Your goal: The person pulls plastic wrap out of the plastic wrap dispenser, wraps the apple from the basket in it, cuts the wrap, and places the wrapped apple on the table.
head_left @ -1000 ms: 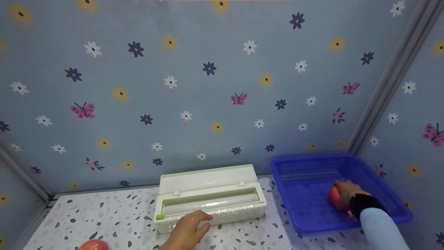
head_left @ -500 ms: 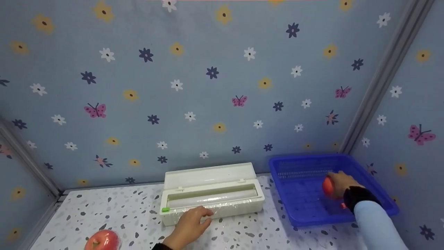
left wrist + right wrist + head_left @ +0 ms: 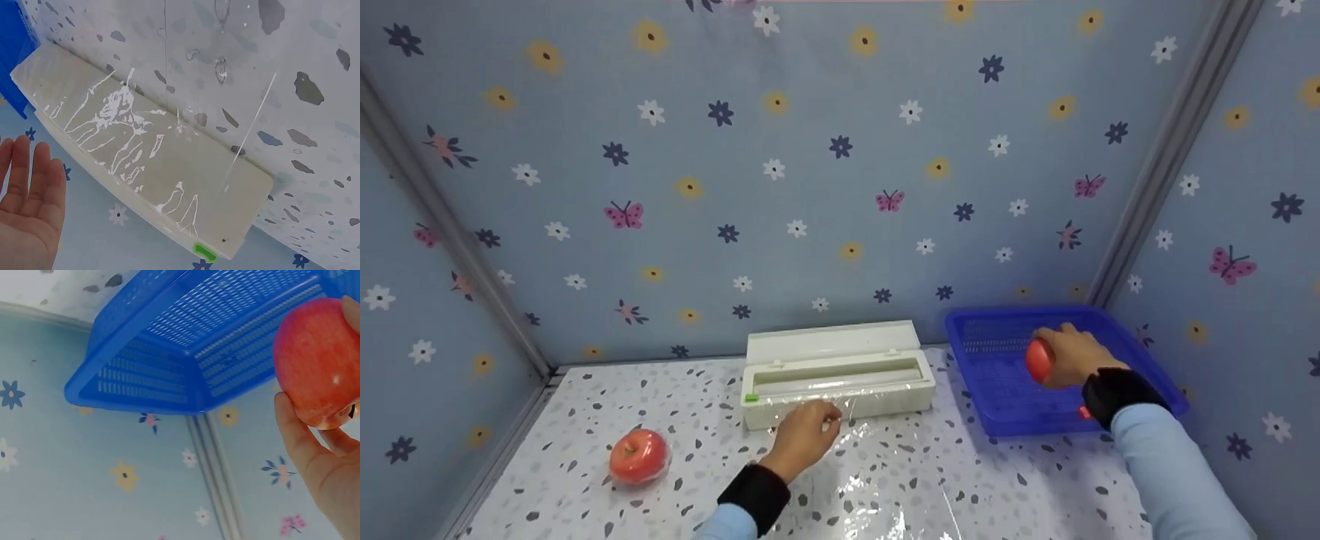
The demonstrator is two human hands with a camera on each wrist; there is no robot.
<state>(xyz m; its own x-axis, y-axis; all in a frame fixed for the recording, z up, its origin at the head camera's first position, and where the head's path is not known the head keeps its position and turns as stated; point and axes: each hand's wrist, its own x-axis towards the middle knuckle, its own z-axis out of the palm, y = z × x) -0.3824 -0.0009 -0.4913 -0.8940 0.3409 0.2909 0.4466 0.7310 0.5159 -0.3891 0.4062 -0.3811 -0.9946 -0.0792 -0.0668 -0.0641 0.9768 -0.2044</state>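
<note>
My right hand (image 3: 1072,360) grips a red apple (image 3: 1039,361) over the blue basket (image 3: 990,424). In the right wrist view the apple (image 3: 320,363) sits between thumb and fingers, its stem end turned toward the lower right. My left hand (image 3: 804,436) hovers by the front of a white cling film dispenser (image 3: 840,409), its lid raised. The left wrist view shows its fingers (image 3: 39,174) extended beside the dispenser and holding nothing. Clear cling film (image 3: 855,487) stretches from the dispenser's front over the table. Another red apple (image 3: 639,456), wrapped in clear film, rests at the left.
The speckled white table (image 3: 577,412) meets a flower-patterned wall panel (image 3: 810,187) behind and panels on both sides. A green slider (image 3: 751,397) sits at the dispenser's left end. Something small and red (image 3: 1084,412) shows by my right wrist.
My right hand has raised the apple from low inside the basket and shifted it left. The head view has tilted and turned, so the wrapped apple now shows whole. The left hand stays by the dispenser.
</note>
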